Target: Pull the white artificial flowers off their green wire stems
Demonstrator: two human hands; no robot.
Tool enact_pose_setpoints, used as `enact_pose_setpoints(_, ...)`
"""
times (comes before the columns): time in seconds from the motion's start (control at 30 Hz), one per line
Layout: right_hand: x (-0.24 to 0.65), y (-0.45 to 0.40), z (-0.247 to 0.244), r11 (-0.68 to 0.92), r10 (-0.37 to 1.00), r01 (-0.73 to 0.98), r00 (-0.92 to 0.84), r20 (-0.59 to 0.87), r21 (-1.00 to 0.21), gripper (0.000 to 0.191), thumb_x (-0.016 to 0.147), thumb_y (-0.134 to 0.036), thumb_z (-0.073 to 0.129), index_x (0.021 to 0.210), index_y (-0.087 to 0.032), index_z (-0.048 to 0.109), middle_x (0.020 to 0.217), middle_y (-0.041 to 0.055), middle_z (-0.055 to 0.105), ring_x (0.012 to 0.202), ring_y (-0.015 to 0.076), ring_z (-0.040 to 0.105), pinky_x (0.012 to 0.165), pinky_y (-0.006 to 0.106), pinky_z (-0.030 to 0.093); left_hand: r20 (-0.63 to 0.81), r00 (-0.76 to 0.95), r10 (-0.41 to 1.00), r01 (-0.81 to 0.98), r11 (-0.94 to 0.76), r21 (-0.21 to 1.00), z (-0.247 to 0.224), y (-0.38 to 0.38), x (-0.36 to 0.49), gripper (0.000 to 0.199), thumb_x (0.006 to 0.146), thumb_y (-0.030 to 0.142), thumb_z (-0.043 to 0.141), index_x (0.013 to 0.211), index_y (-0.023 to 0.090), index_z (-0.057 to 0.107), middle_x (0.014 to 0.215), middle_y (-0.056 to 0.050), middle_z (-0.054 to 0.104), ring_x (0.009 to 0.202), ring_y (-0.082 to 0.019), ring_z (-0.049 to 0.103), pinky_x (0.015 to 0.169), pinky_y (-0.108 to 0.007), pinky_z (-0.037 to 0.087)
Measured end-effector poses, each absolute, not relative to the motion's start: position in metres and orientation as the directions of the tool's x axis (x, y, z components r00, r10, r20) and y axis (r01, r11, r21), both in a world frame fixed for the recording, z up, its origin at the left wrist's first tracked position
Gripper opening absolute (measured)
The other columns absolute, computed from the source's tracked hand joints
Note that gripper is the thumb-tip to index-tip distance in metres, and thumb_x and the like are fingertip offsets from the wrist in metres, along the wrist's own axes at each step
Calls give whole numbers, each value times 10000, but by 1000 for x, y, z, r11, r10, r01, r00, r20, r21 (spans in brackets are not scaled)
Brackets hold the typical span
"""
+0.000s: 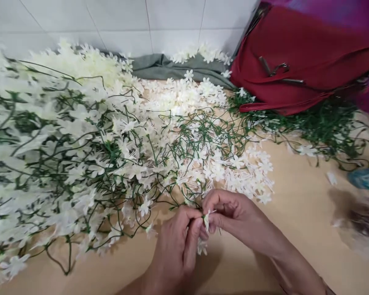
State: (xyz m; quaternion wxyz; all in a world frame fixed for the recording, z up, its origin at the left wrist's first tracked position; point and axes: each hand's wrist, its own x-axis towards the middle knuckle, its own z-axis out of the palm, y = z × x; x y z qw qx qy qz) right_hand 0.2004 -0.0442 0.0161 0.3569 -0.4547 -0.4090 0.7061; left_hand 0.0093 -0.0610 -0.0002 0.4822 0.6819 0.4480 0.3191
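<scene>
Low in the middle of the head view, my two hands meet over the table [233, 266]. My left hand [181, 237] pinches the green base of a small white artificial flower [206, 220]. On its other side, my right hand [230, 213] has thumb and forefinger closed at the petals. A second white blossom [202, 246] shows just below my left fingers. Beyond my hands lies a spread of loose white flower heads [248, 172] mixed with green plastic stems [199, 135]. To the left rises a large heap of assembled white flower garlands [80, 155].
A red bag [295, 61] stands at the back right, above a pile of green stems [319, 119]. Grey-green cloth [172, 67] lies along the tiled wall [178, 20]. At the right edge are a blue item [365, 178] and a clear plastic bag [362, 229] with dark contents.
</scene>
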Motion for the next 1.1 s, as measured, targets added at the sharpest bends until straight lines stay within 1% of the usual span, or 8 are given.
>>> enact_pose_setpoints(0.3,204,-40,14,-442,856,-145,-362,-368,-885,295,878,-440,804,803,-200,649,696,-5,677,627,141,674,608,276,512,-37,391,919,299,-88,950,4,-61,7,171,1072,212,475,961,219,605,791,0,709,685,-129,702,671,-228,508)
enact_pose_setpoints(0.37,209,-39,11,-433,852,-144,-389,-352,-890,296,821,-420,862,844,-194,672,713,-12,681,608,127,652,600,267,506,-50,399,915,224,-44,974,5,-61,8,173,1085,252,468,981,208,599,787,-4,711,699,-135,707,682,-236,519)
enact_pose_setpoints(0.57,212,-43,6,-194,980,-275,-85,-177,-942,270,834,-434,863,868,-212,713,811,-1,708,620,108,605,668,277,483,-86,251,964,-158,129,979,5,-58,6,290,1101,334,470,1353,191,487,907,-33,787,914,-167,777,857,-292,589)
enact_pose_setpoints(0.73,211,-46,7,-188,982,-325,-80,-171,-927,218,873,-414,834,872,-217,740,769,-5,675,648,114,559,690,273,453,-150,228,962,-255,207,945,5,-52,3,390,1085,367,509,1421,180,441,1132,-108,798,942,-180,789,887,-322,594)
enact_pose_setpoints(0.83,211,-45,6,-194,981,-328,-91,-173,-925,206,878,-398,828,860,-212,741,741,-7,658,646,121,548,697,277,447,-151,217,964,-269,208,941,5,-54,3,372,1087,361,506,1411,186,457,1112,-103,798,946,-189,785,881,-332,598)
enact_pose_setpoints(0.93,212,-43,5,-196,980,-328,-96,-174,-924,204,876,-396,828,852,-211,745,725,-6,663,629,122,549,688,279,442,14,175,984,-235,28,972,18,-53,1,284,1105,288,463,1379,223,499,888,-23,775,855,-165,761,845,-315,607)
enact_pose_setpoints(1.0,212,-43,4,-199,979,-335,-98,-176,-921,205,874,-396,828,846,-209,747,744,-2,677,613,114,541,674,275,436,261,110,959,-175,-240,955,39,-45,-5,290,1109,204,417,1370,255,532,793,14,699,780,-143,711,797,-292,611)
enact_pose_setpoints(1.1,212,-43,3,-188,982,-344,-97,-164,-920,205,886,-396,815,841,-212,739,756,-2,684,633,114,555,688,272,438,619,-96,780,167,-600,782,79,-21,-21,544,966,83,638,1454,298,535,1184,-52,609,1065,-189,640,846,-309,613)
